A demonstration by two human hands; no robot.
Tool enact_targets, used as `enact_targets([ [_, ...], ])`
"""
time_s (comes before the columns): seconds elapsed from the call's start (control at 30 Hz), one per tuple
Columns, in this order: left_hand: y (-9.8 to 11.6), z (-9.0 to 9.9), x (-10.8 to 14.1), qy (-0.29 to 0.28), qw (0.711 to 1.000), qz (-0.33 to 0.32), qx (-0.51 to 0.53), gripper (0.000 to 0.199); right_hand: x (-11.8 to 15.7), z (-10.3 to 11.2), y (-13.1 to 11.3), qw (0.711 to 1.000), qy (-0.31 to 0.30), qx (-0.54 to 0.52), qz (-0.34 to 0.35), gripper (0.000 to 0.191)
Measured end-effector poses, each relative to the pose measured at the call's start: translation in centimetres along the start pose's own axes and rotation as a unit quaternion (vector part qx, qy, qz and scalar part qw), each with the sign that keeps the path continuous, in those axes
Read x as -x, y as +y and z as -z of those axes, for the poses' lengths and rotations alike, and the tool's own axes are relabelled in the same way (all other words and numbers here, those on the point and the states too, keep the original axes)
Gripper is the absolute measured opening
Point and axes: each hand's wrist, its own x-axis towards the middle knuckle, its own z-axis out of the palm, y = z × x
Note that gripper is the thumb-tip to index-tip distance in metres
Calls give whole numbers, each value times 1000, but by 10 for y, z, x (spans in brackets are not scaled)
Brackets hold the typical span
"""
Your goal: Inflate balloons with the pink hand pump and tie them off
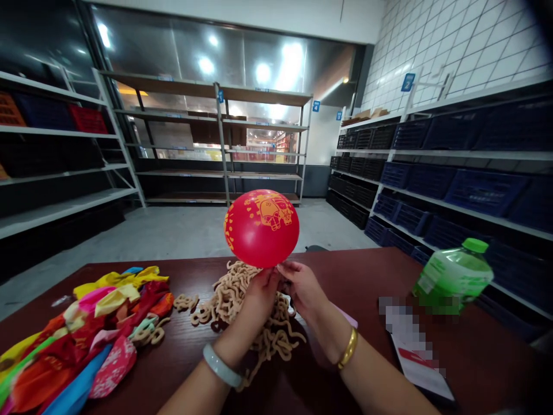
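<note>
A blown-up red balloon (261, 227) with a yellow printed figure stands upright above the middle of the table. My left hand (261, 297) is closed at its neck, fingers pressed together just under the balloon. Beside it, my right hand (300, 288) pinches at the same neck, its fingertips touching the balloon's underside. The knot or neck itself is mostly hidden by the fingers. A heap of beige rubber bands or cords (228, 291) lies below and around my hands. To the left rests a pile of flat, colourful balloons (103, 323).
On the dark red table (345, 274), a phone (415, 351) lies at the right, near a green-capped bottle (458, 276) of green liquid. Metal shelves (263, 124) stand behind, and racks of dark crates (484, 190) line the right wall.
</note>
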Motion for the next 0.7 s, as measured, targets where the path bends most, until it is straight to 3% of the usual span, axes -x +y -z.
enact_targets([
  [0.13, 0, 8, -3, 12, 999, 29, -42, 30, -10, -2, 5, 999, 39, 8, 17, 37],
  [0.27, -4, 14, -8, 38, 997, 49, -47, 31, -34, -5, -6, 995, 91, 46, 23, 26],
  [0.4, -10, 15, -10, 46, 998, 49, -2, 32, -78, -11, -21, 984, 132, 114, 32, 16],
  [0.57, -18, 18, -15, 64, 995, 73, 10, 31, -145, -23, -33, 966, 167, 192, 33, 20],
  [0.7, -22, 22, -19, 85, 991, 103, 33, 29, -171, -34, -42, 945, 172, 274, 58, 18],
])
